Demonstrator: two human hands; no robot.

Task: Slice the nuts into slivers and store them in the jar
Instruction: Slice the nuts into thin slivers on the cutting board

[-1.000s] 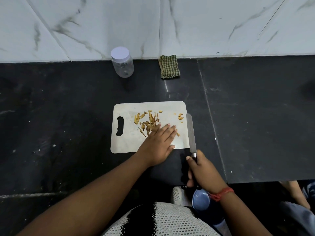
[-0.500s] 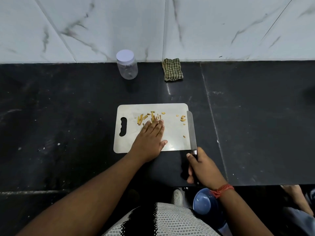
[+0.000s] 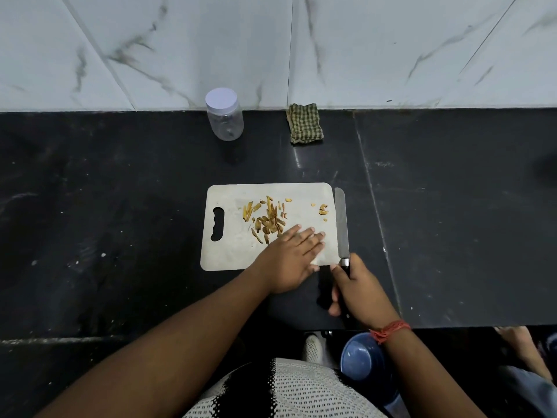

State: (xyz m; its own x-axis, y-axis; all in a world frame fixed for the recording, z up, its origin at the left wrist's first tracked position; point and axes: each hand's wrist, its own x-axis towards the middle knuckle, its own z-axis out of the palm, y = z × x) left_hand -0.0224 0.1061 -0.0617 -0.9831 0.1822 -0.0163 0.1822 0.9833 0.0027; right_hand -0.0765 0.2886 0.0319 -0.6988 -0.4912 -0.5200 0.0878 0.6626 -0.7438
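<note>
Slivers (image 3: 268, 220) on board (image 3: 232, 251); left hand (image 3: 291, 257) flat beside.

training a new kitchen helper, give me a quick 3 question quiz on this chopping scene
1. True or false: the jar by the wall has its lid on.
2. Where does the knife blade lie?
A. across the slivers
B. along the right edge of the cutting board
C. inside the jar
3. Fill in: the left hand lies flat on the ____, beside the nut slivers, while the right hand grips the knife handle.

Key: 1 true; 2 B; 3 cutting board.
</note>
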